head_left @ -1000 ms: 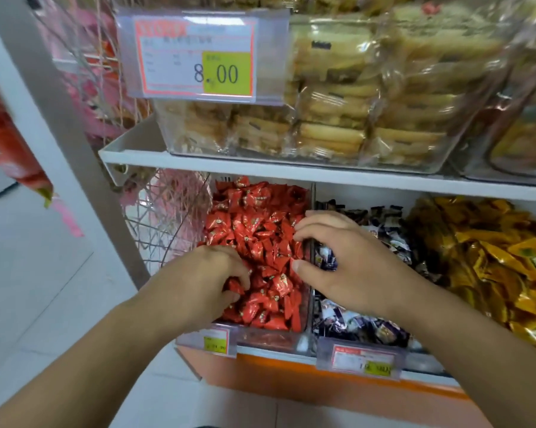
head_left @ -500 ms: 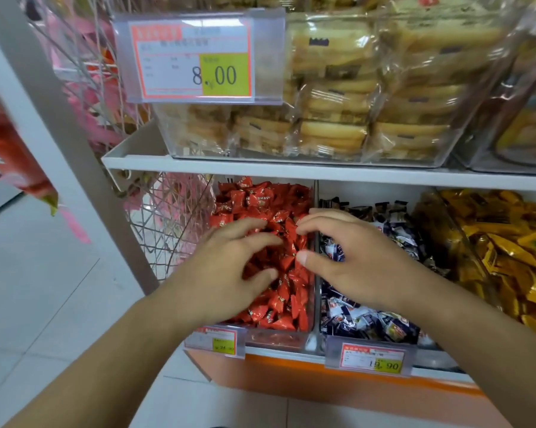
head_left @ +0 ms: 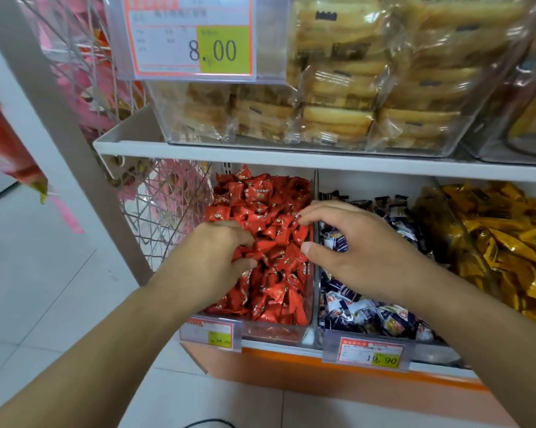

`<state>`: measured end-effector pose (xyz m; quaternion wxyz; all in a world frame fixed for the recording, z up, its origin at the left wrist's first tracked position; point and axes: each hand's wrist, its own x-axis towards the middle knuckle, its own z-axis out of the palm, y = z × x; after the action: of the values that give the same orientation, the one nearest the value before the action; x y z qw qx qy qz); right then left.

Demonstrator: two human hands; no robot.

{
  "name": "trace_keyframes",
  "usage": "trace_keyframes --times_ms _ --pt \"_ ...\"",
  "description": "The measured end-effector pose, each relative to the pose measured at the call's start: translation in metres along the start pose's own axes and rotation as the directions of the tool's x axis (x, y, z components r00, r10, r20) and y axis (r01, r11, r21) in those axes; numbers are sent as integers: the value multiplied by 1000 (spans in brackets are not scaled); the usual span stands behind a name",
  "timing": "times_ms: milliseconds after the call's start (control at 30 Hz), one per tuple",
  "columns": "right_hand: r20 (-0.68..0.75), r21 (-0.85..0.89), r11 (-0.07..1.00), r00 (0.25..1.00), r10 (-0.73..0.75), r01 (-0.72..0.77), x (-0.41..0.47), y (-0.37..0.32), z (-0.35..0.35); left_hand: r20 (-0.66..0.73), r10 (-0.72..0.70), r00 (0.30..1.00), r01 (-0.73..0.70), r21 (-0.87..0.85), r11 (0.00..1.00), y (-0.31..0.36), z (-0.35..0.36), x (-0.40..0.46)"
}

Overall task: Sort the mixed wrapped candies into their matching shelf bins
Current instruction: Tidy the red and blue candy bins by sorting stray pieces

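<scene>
Two hands working the lower shelf, both over the clear bins. Left hand point(head_left: 217, 257) is down in the red candy bin point(head_left: 276, 330), fingers curled into the pile and gripping a clump of red wrapped candies point(head_left: 269, 242). Right hand point(head_left: 353, 251) hovers over the divider between the red bin and the dark-blue-and-white candy bin point(head_left: 430, 347); fingers bent, thumb and forefinger apart with fingertips point(head_left: 302, 219) touching red candies at the bin's right edge. Cannot tell if it actually has one pinched.

Dark-blue-and-white wrapped candies point(head_left: 368, 313) fill the middle bin, mostly under the right hand and wrist. Yellow wrapped candies point(head_left: 507, 242) sit in the next bin to the right.

Price tags: one on the red bin's front point(head_left: 211, 330), one reading 19.90 point(head_left: 368, 355) on the middle bin's front. Upper shelf point(head_left: 260, 156) carries a clear box of wrapped biscuits point(head_left: 337, 118) with an 8.00 tag point(head_left: 192, 38). White wire basket point(head_left: 164, 211) just left of the red bin, pink items behind it.
</scene>
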<state>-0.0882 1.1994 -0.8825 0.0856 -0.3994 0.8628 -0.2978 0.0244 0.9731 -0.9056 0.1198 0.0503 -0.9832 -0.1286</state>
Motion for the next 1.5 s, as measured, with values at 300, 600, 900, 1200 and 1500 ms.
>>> trace_keyframes --times_ms 300,600,900,1200,1500 --pt "-8 -31 999 1000 -18 17 0 -1 1 -120 -102 987 94 -67 993 -8 -21 -3" --pt "-41 -45 998 998 -41 39 2 -2 6 308 29 951 -26 -14 1000 23 22 4" --pt "-18 -43 998 999 -45 44 0 0 4 238 -1 971 4 -12 1000 8 0 -1" --pt "-14 -40 998 999 -40 39 0 1 3 123 -43 991 54 -93 994 -3 -6 -1" --pt "-35 -51 998 998 -50 48 0 1 3 119 -65 991 79 -117 990 -8 -7 -4"
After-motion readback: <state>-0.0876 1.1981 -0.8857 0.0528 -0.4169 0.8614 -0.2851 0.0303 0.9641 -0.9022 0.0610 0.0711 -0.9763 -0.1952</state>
